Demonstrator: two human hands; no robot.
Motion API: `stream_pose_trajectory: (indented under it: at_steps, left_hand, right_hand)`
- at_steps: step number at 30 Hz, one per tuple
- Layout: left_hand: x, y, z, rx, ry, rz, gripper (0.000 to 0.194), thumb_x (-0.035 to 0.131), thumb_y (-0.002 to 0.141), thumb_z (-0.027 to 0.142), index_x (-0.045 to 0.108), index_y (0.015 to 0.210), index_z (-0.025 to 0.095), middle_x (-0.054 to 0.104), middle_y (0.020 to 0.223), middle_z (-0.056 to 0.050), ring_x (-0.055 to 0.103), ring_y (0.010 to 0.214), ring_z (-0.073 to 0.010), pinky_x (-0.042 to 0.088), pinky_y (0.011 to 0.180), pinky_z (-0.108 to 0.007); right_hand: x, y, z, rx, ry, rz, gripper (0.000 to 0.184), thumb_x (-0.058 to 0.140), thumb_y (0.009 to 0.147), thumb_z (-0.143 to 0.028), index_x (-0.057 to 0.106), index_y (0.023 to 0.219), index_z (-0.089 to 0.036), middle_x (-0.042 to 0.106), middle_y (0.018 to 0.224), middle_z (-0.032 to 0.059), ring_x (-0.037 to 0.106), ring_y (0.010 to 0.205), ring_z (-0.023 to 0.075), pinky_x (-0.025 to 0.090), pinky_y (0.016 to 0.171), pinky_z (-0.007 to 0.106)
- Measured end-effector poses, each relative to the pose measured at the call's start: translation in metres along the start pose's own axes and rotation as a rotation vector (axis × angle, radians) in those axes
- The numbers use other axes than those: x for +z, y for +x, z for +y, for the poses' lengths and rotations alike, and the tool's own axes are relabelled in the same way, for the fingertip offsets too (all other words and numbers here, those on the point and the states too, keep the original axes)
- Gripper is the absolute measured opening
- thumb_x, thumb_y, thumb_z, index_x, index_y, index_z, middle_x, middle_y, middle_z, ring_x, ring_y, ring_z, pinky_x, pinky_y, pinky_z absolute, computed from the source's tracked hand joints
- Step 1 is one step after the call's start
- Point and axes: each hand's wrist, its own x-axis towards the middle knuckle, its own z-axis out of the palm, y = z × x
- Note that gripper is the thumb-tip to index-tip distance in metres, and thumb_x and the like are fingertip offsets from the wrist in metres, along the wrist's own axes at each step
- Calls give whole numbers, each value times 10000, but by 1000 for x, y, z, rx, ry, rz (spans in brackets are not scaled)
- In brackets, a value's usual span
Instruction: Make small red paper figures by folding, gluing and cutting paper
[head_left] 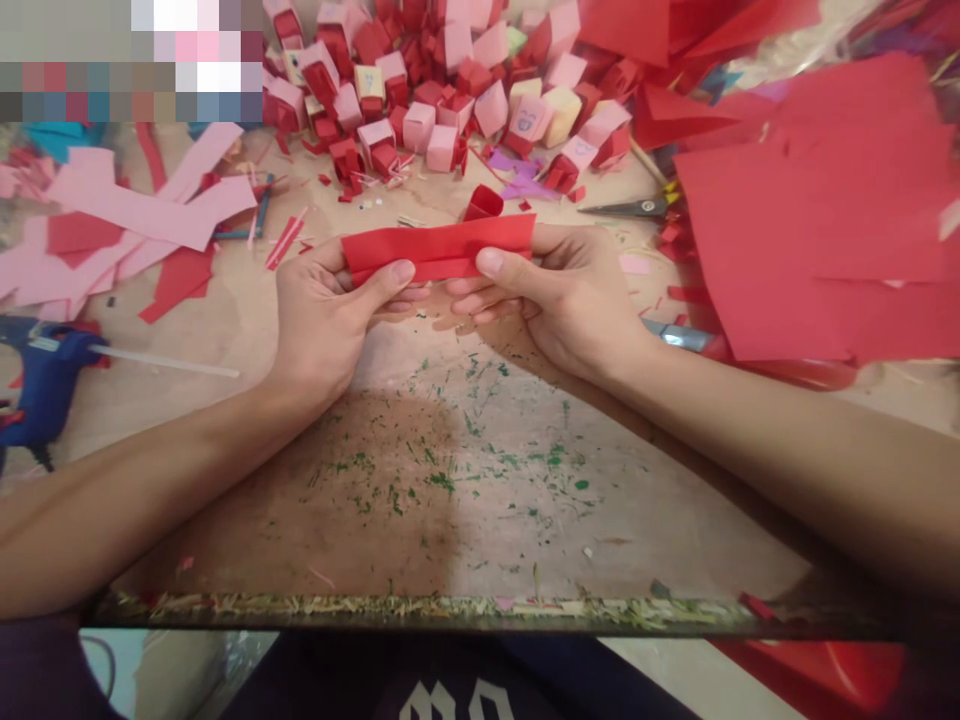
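Observation:
A strip of red paper (442, 245) with a lengthwise crease is stretched between my two hands above the table. My left hand (330, 310) pinches its left part, thumb on the front and fingers behind. On the right part, my right hand (566, 285) grips it the same way, thumb pressed near the lower fold. Just behind the strip stands a small open red paper box (484, 203). Beyond it is a heap of small pink, red and cream paper boxes (442, 145), a few with faces drawn on them.
Pink paper strips (150, 215) and a blue glue gun (45, 375) with a clear glue stick lie at left. Large red sheets (817, 220), scissors (637, 207) and a cutter-like blade (679, 335) are at right. Green marks and scraps dot the wooden tabletop (480, 540).

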Motion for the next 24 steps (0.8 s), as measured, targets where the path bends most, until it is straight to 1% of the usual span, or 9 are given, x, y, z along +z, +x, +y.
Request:
stream_pose_trajectory:
  at_steps: [2, 4, 8, 13, 16, 19, 22, 24]
  left_hand:
    - [1, -1, 1, -1, 1, -5, 223, 915, 807, 347, 782, 939, 226, 820, 820, -17, 824, 773, -230, 704, 670, -322]
    - [1, -2, 3, -5, -3, -22, 249, 917, 805, 373, 779, 943, 218, 818, 821, -21, 829, 792, -239, 707, 678, -322]
    - [0, -4, 5, -34, -25, -55, 319, 889, 833, 444, 775, 1003, 200, 826, 834, -37, 840, 856, -262, 715, 731, -336]
    - [-2, -3, 5, -54, -41, -61, 355, 843, 872, 498, 777, 1041, 194, 837, 854, -49, 842, 874, -262, 711, 728, -323]
    - [-2, -2, 4, -63, -57, -54, 369, 857, 854, 517, 768, 1014, 196, 833, 839, -44, 843, 866, -264, 706, 703, -317]
    - [-3, -2, 3, -77, -78, -62, 355, 845, 872, 519, 742, 946, 188, 825, 810, -45, 843, 855, -271, 694, 671, -314]
    - [-3, -2, 2, -61, -95, -66, 332, 822, 902, 505, 728, 937, 188, 818, 784, -35, 837, 798, -246, 677, 640, -296]
    - [-1, -3, 2, -17, -98, -37, 315, 811, 914, 497, 730, 956, 196, 809, 758, -18, 824, 746, -214, 664, 625, -273]
  right_hand:
    - [0, 0, 0, 3, 1, -4, 338, 966, 754, -471, 815, 904, -208, 834, 871, 57, 820, 806, 249, 698, 705, 334]
    - [-1, 1, 1, -1, 0, -11, 339, 965, 754, -466, 815, 890, -195, 837, 870, 69, 822, 822, 256, 699, 711, 330]
    - [-4, 3, 4, -15, 1, -18, 302, 935, 806, -438, 825, 904, -175, 842, 875, 78, 823, 802, 248, 700, 708, 325]
    - [-4, 4, 6, -10, 54, -1, 284, 906, 850, -416, 823, 907, -150, 840, 900, 112, 830, 791, 257, 694, 665, 315]
    - [-4, 5, 6, 11, 82, 4, 301, 916, 835, -417, 805, 902, -145, 834, 888, 115, 836, 820, 274, 691, 647, 309]
    - [-4, 7, 4, 7, 93, 11, 315, 936, 804, -434, 790, 878, -165, 823, 824, 83, 836, 849, 275, 692, 644, 302]
    - [-3, 8, 3, -18, 96, 40, 319, 916, 823, -472, 787, 856, -182, 816, 801, 63, 833, 838, 249, 683, 644, 276]
    - [-2, 8, 3, -40, 101, 69, 338, 888, 850, -506, 786, 836, -184, 819, 817, 69, 826, 809, 226, 666, 630, 255]
